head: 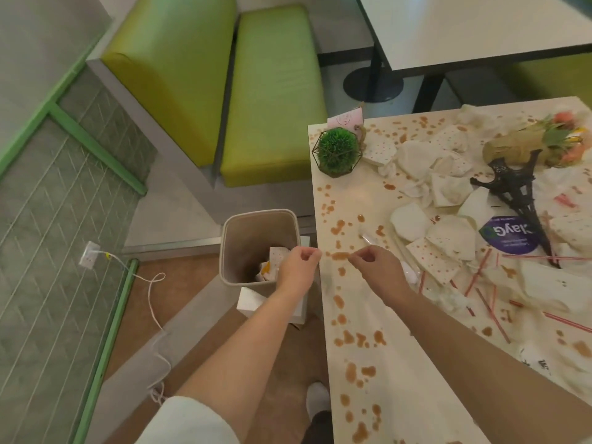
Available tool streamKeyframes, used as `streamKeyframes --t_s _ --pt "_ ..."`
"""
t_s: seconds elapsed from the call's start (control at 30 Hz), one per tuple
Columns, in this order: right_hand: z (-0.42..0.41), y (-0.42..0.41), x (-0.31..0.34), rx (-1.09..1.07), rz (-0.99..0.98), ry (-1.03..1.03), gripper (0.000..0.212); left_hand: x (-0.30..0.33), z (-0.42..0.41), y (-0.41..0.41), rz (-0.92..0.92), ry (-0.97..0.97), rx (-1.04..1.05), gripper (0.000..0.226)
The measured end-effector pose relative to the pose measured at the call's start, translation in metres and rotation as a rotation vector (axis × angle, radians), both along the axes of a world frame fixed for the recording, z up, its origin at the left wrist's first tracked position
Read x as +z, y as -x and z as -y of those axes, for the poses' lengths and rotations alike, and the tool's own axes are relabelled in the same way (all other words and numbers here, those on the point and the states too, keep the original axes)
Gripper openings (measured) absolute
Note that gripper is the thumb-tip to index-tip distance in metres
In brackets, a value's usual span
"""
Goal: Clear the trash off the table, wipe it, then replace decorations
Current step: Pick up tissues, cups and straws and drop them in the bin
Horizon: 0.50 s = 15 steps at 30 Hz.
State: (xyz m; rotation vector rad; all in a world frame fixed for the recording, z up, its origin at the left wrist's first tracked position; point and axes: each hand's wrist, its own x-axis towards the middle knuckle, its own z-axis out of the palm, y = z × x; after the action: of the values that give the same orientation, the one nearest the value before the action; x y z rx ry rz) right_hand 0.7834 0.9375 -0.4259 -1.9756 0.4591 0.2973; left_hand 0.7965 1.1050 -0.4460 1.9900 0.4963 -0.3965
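The cream table (355, 193) is spattered with brown sauce stains. Crumpled napkins (448, 232) and red-striped straws (480, 272) cover its right part, along with a purple round lid (509, 233). A black Eiffel tower model (519, 193) and a wrapped flower bouquet (519, 149) lie on their sides among the trash. A green plant ball in a wire frame (338, 152) stands at the far left corner, in front of a pink card (346, 118). My left hand (298, 267) hovers over the beige trash bin (256, 214), fingers curled, nothing visible in it. My right hand (374, 267) is over the table's left edge, fingertips pinched together.
The bin holds some paper trash and stands on the floor against the table's left side, with a white box (253, 302) beside it. Green bench seats (272, 91) are beyond. A white cable (153, 299) runs across the floor. Another table (464, 24) stands behind.
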Motion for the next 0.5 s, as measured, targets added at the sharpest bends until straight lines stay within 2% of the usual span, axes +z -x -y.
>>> streamKeyframes --t_s 0.1,0.3,0.4,0.5 --pt "0.022 0.000 0.004 0.053 -0.019 0.165 0.019 0.001 0.022 0.004 0.015 -0.002 -0.044 0.015" --pt "0.060 -0.009 -0.001 0.292 -0.047 0.700 0.028 -0.001 0.053 0.009 -0.003 -0.044 -0.073 0.014" --pt "0.071 -0.011 -0.005 0.391 -0.025 0.811 0.025 -0.005 0.063 0.011 -0.015 -0.054 -0.063 0.017" --pt "0.076 -0.014 -0.009 0.474 -0.023 0.851 0.031 -0.004 0.071 0.011 -0.016 -0.068 -0.052 0.020"
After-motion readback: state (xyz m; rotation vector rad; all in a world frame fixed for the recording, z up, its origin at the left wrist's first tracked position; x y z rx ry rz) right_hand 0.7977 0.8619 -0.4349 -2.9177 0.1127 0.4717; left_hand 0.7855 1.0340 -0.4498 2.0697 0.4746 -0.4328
